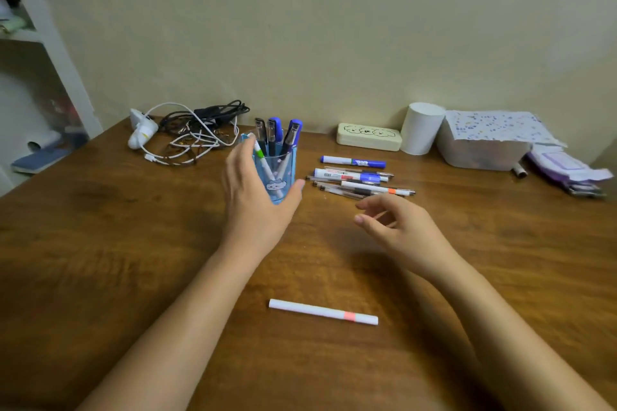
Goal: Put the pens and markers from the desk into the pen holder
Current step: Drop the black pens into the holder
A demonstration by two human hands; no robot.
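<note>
A clear blue pen holder [279,173] stands on the wooden desk [133,243] with several pens in it, among them blue-capped ones [293,132] and a white marker with a green band [258,153]. My left hand [253,190] wraps around the holder's left and front side. To its right lies a pile of pens and markers [357,178]. My right hand [397,227] hovers just in front of that pile, fingers apart and curled, holding nothing. A white marker with a pink band [323,311] lies alone near the desk's front.
A tangle of white and black cables with a charger [187,130] lies at the back left. A cream case [369,136], a white cylinder [422,128], a white box under spotted paper [487,140] and purple items [567,172] line the back right. Shelves [30,77] stand left.
</note>
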